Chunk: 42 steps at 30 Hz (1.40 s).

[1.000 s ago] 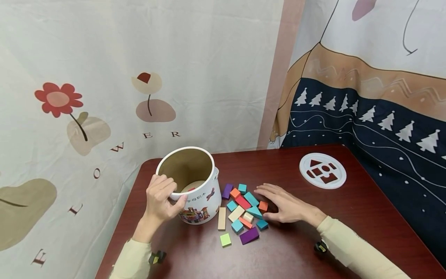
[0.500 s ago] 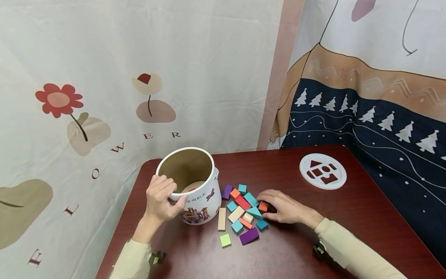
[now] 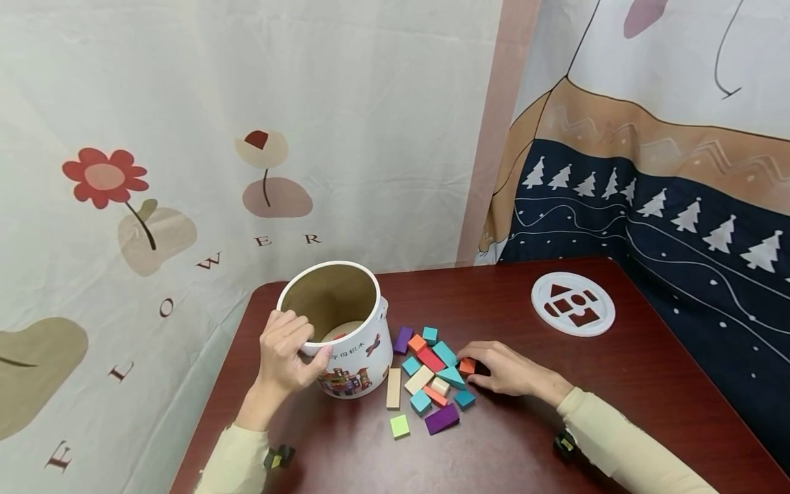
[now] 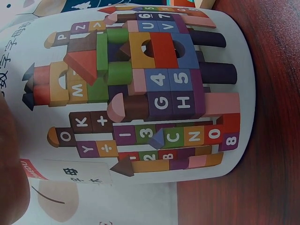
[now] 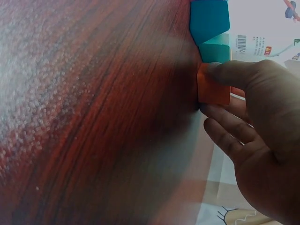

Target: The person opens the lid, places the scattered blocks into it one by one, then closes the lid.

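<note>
My left hand point(image 3: 285, 350) grips the near-left rim of a white bucket point(image 3: 361, 360), thumb outside. In the left wrist view the bucket's printed picture of letter blocks point(image 4: 159, 93) fills most of the frame. Around an orange block point(image 5: 213, 86) at the right edge of a loose pile, the thumb and fingers of my right hand point(image 3: 509, 370) close in a pinch. The pile holds a teal triangle point(image 3: 451, 376), a red block point(image 3: 430, 359), a purple block point(image 3: 441, 418) and a plain wooden strip point(image 3: 393, 389), among several others. Low inside the bucket, something red point(image 3: 339, 336) shows.
A white round lid point(image 3: 601, 315) with shaped cut-outs lies at the back right of the dark red table point(image 3: 524, 453). A lime green block point(image 3: 400, 426) sits nearest the front. Printed curtains point(image 3: 395, 137) hang right behind the table.
My right hand has come in slightly, and its spread fingers have curled round the orange block. The left hand and the bucket have stayed put.
</note>
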Each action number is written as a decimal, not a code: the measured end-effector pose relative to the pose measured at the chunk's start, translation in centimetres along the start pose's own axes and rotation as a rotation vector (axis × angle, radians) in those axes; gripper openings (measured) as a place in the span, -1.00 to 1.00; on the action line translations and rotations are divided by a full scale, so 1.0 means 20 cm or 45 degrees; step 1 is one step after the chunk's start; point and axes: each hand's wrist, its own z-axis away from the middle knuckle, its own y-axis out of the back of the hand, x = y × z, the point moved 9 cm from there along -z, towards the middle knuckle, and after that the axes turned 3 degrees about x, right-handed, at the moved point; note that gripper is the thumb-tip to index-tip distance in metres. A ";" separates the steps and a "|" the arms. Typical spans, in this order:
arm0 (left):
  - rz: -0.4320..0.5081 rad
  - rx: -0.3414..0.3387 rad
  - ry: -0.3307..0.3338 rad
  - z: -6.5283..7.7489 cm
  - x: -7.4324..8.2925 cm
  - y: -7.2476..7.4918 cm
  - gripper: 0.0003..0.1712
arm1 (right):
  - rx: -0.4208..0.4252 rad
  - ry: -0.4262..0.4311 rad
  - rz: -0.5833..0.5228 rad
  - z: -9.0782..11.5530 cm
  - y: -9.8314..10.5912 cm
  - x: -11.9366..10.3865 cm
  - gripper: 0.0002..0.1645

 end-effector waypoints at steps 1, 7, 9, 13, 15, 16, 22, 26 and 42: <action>-0.001 -0.001 0.000 0.00 0.00 0.00 -0.62 | 0.004 0.006 0.000 0.00 0.00 0.00 -0.51; 0.001 0.005 -0.001 0.00 0.00 0.00 -0.63 | 0.009 0.014 0.004 0.00 0.01 -0.01 -0.51; -0.002 0.006 0.000 0.00 0.00 0.00 -0.62 | 0.003 0.001 0.002 0.01 0.02 -0.01 -0.51; -0.009 0.007 0.003 0.00 0.00 0.00 -0.60 | 0.002 -0.033 -0.001 0.01 0.05 0.00 -0.50; -0.008 0.009 0.003 0.00 0.00 0.00 -0.60 | 0.014 -0.038 0.001 0.00 0.09 0.00 -0.49; -0.007 0.010 0.002 0.00 0.00 0.00 -0.60 | 0.029 -0.031 0.004 0.00 0.11 -0.01 -0.49; -0.009 0.002 0.000 0.00 0.00 0.00 -0.59 | 0.148 0.036 0.024 -0.04 0.26 -0.07 -0.51; -0.013 -0.001 0.002 0.00 0.00 0.00 -0.58 | 0.201 0.067 0.013 -0.08 0.36 -0.12 -0.52; -0.009 0.003 0.001 0.00 0.01 0.00 -0.60 | 0.350 0.223 -0.015 -0.22 0.69 -0.28 -0.54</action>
